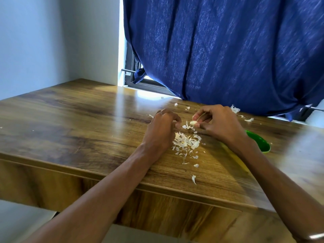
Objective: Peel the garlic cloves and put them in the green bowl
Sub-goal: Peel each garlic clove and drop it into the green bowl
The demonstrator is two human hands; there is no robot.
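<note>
Item 1: garlic clove (193,122). I am seeing it pinched at the fingertips of the right hand (217,122), just above the wooden table (73,120), toward the far edge. It is pale and looking mostly bare. Its long axis is lying roughly level, running left to right across the table, with one end pointing left toward the other hand and the other end tucked between the fingers. Which end is the tip, I cannot tell.

Item 2: right hand. Its fingers are curling round the clove, thumb and fingertips clamping it.

Item 3: left hand (162,131). It is resting knuckles-up beside the right hand, near but apart from it, with fingers curling under the palm. Whether it is gripping anything I cannot tell; the fingertips are hiding beneath the hand.

Item 4: pile of garlic skins (186,142). It is lying on the table between the two wrists, just below the clove, with loose flakes trailing toward the near edge and a few scraps scattering by the far edge.

Item 5: green bowl (261,142). It is sitting on the table to the right, partly hidden behind the right forearm; I am unable to see its contents.

Item 6: blue curtain (228,50). It is hanging over the window along the far edge.
</note>
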